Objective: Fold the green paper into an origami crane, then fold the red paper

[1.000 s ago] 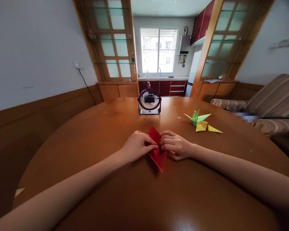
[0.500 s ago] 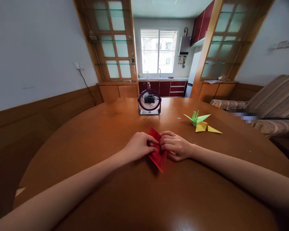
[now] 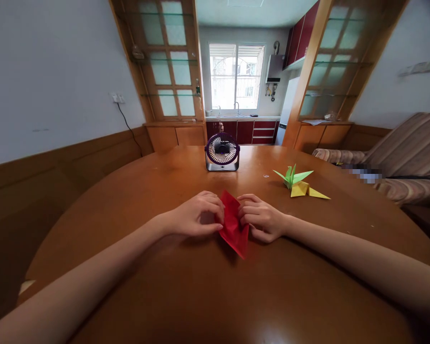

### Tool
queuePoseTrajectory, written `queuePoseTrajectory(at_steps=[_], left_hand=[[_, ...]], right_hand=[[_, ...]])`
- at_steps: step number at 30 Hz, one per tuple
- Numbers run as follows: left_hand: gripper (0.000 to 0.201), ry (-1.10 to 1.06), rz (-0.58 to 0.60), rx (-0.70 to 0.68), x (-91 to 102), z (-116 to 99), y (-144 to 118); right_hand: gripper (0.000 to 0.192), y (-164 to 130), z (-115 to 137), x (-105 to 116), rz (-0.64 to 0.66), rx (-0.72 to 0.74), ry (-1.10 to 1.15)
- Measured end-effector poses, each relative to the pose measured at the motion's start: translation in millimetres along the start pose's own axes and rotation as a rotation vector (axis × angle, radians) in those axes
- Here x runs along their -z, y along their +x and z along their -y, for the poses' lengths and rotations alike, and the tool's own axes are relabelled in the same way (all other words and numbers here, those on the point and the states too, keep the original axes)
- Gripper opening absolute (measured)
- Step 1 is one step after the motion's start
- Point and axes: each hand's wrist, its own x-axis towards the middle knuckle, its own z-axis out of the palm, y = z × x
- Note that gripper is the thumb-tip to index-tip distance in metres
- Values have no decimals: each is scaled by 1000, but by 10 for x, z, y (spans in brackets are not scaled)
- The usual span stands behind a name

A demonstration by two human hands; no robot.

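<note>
A folded sheet of red origami paper stands slightly off the wooden table, one pointed corner toward me. At its left edge, my left hand grips the paper between thumb and fingers. My right hand holds the opposite edge, its fingers curled over the paper and its thumb below. The fold's underside is hidden. To the right, beyond my right hand, sit a green paper crane and a yellow folded paper piece, close together.
A small purple desk fan stands on the far part of the round table. Past the right edge is a striped armchair. Wooden cabinets and a kitchen window lie behind.
My left hand has drawn back to the left, from the paper's middle to its left edge. The red paper's face now shows wider. My right hand has barely moved.
</note>
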Motion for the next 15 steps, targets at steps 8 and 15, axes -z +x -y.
queuePoseTrajectory(at_steps=[8,15], left_hand=[[21,73,59,14,-79,32,-12],[19,99,-93,9,-108,57,-22]], right_hand=[[11,18,5,5,54,-11,27],[14,-22,1,-15,-67,-80,-62]])
